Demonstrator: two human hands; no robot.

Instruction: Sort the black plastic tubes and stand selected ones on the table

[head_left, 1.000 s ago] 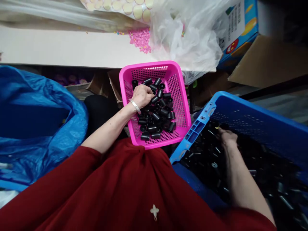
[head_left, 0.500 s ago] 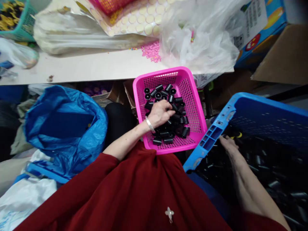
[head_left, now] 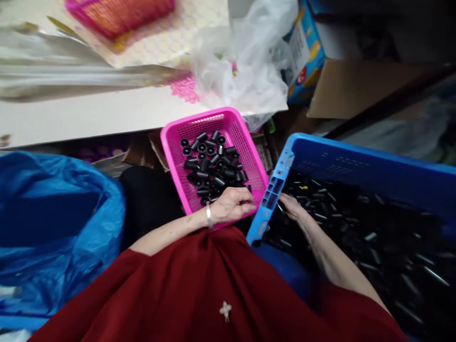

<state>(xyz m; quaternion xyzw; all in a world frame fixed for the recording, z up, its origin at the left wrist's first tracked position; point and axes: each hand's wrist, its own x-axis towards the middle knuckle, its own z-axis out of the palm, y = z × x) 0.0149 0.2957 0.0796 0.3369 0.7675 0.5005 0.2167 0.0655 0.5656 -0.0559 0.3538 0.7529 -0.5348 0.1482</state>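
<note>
A pink mesh basket rests on my lap with several short black plastic tubes piled in it. My left hand, a silver bangle at its wrist, lies over the basket's near edge with the fingers curled; what is in them is hidden. My right hand reaches into the near left corner of a big blue crate full of black tubes and thin rods; its fingers are blurred and partly hidden behind the crate wall.
A blue plastic bag bulges at my left. Behind the basket runs a white table edge with clear plastic bags, pink beads, another pink basket and a colourful box. Cardboard lies at right.
My left hand slid from the basket's far side to its near edge. My right hand drew back toward the crate's near left corner. The view swung right and up.
</note>
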